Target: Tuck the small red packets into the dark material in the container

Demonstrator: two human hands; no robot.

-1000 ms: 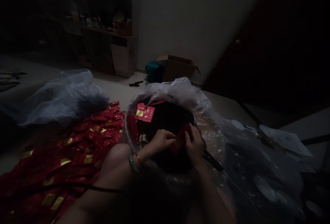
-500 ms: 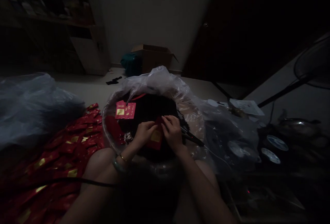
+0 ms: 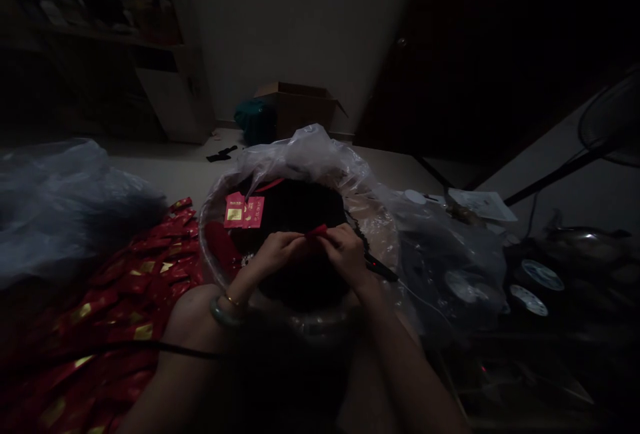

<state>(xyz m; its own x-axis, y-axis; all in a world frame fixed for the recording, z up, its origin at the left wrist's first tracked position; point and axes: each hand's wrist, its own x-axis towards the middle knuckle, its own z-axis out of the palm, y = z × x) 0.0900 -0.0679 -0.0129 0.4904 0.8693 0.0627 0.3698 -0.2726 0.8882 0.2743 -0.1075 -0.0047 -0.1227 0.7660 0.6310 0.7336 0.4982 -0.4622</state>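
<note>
— Dim room, pale floor [image 3: 185, 171], heap of red packets [image 3: 125, 287] at left. Changed since before?

— Red packet [image 3: 317, 231] now turned edge-on, long axis left-right, over the plastic-lined basin [image 3: 215, 267]. Pinched shut between left hand [image 3: 280, 251] and right hand [image 3: 345, 254].

— Nearby?

— Two packets [image 3: 243, 211] on the rim; clear bag [image 3: 60, 201] at left.

Red envelope [image 3: 318, 230] is turning from flat, gold patch showing half a second ago, to edge-on, only a thin red strip now showing between the fingertips. Left hand [image 3: 280, 251] and right hand [image 3: 346, 254] are lifting slightly and closing in on each other, pinching the envelope at its top edge. Envelope is no longer hanging below the hands; it is sitting level with the fingertips.
</note>
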